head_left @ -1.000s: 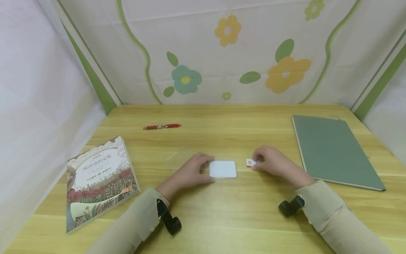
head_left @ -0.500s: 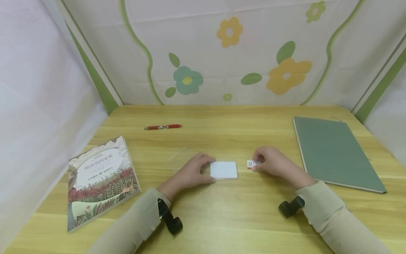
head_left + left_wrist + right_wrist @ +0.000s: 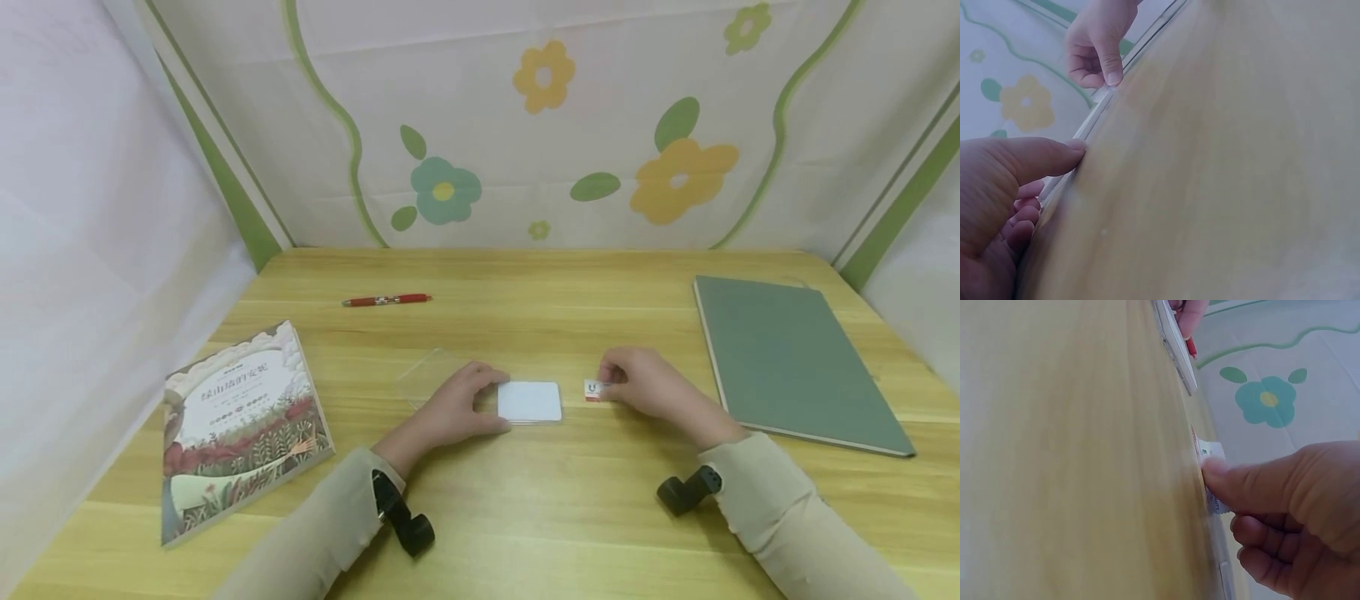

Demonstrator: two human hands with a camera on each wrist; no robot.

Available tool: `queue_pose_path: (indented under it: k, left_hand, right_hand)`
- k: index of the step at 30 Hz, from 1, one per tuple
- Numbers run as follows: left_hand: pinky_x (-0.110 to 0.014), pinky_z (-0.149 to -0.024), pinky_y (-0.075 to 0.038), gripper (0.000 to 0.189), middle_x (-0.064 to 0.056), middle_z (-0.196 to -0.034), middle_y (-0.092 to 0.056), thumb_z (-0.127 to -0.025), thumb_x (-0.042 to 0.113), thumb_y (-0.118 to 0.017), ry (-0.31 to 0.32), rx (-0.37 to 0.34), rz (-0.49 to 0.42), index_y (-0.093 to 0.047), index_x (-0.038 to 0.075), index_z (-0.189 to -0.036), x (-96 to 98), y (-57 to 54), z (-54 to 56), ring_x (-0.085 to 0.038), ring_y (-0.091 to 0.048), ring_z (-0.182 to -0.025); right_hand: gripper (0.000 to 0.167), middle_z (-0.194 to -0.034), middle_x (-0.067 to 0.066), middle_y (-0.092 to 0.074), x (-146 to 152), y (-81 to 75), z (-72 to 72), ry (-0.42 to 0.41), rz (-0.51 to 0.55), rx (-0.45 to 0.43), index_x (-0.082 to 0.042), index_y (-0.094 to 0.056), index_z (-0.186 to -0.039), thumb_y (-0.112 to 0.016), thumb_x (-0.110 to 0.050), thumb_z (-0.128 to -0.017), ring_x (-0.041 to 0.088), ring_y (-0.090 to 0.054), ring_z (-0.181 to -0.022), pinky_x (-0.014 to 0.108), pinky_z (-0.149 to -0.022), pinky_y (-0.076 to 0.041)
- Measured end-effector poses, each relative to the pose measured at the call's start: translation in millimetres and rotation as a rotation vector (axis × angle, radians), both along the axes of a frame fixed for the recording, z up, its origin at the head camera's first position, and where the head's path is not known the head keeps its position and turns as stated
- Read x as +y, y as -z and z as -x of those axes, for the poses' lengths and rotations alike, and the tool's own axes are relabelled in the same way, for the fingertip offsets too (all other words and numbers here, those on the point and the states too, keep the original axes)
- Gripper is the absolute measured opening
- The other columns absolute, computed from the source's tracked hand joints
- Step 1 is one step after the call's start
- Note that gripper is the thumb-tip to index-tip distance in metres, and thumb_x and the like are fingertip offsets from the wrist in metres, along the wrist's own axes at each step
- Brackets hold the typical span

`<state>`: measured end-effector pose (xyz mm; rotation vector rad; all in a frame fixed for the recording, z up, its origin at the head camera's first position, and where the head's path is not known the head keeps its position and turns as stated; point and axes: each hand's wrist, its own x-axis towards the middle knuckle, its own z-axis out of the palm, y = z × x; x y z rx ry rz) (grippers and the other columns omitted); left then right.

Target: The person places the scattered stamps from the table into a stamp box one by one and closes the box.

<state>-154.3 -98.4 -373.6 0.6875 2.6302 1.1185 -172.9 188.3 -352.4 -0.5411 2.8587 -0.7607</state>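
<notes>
Along the near side of one wooden table (image 3: 555, 508), two beige sleeves (image 3: 322, 512) are showing; two black wrist cameras (image 3: 412, 533) are hanging there, one per arm. Hands: two. The left hand (image 3: 454, 407) is gripping the left end of one flat white box (image 3: 529, 402), thumb at the near edge, finger at the far edge, spread across its short side. The right hand (image 3: 647, 382) is pinching one small white-and-red packet (image 3: 592, 389), thumb pressing against the fingers; cannot tell whether the packet is touching the table. Box is sitting level at mid-table; packet is standing just right of it, apart. One clear plastic piece (image 3: 426, 372) is lying by the left hand, partly hidden. Books: two. One illustrated book (image 3: 240, 425) is lying at left, one green book (image 3: 798, 362) at right. One red pen (image 3: 386, 300) is lying farther back. Beyond, white cloth (image 3: 487, 83) is hanging, showing five printed flowers: two orange, one teal, two small green.
</notes>
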Motion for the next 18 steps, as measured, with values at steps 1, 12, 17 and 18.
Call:
queue_pose_path:
  k: [1,12,17,18]
  left_hand:
    - [-0.039,-0.094,-0.039,0.059,-0.005,-0.119,-0.051,-0.074,0.026,-0.078,0.001,0.0,-0.002,-0.055,0.01,-0.125,-0.1,0.2,0.0,-0.019,-0.047,-0.106]
    - [-0.04,-0.096,-0.039,0.06,-0.005,-0.121,-0.05,-0.074,0.027,-0.078,0.004,0.003,0.007,-0.055,0.01,-0.126,1.9,3.6,0.0,-0.02,-0.047,-0.109]
    - [-0.04,-0.096,-0.039,0.06,-0.005,-0.121,-0.05,-0.074,0.028,-0.078,-0.003,0.003,0.002,-0.055,0.01,-0.126,-0.3,4.4,1.2,-0.02,-0.047,-0.11]
    - [-0.04,-0.097,-0.039,0.06,-0.005,-0.121,-0.05,-0.073,0.028,-0.078,-0.004,0.005,0.001,-0.055,0.01,-0.126,-0.8,4.5,1.7,-0.02,-0.047,-0.11]
  right_hand:
    - [0.01,-0.073,-0.001,-0.059,0.3,0.2,-0.2,-0.003,0.001,0.004,-0.011,-0.06,-0.076,-0.07,-0.007,-0.078,0.015,-0.05,-0.069,0.03,-0.064,-0.044]
    - [0.007,-0.074,0.0,-0.059,5.9,-5.6,-2.6,-0.007,0.085,-0.121,-0.01,-0.061,-0.077,-0.066,-0.011,-0.082,0.016,-0.049,-0.067,0.03,-0.062,-0.042]
    - [0.007,-0.077,0.002,-0.058,6.4,-15.6,-1.9,-0.027,0.149,-0.231,-0.008,-0.061,-0.081,-0.066,-0.013,-0.083,0.018,-0.049,-0.071,0.031,-0.063,-0.042]
    - [0.007,-0.076,0.003,-0.058,6.3,-17.1,-1.2,-0.036,0.157,-0.243,-0.008,-0.061,-0.081,-0.066,-0.012,-0.083,0.018,-0.049,-0.071,0.031,-0.063,-0.042]
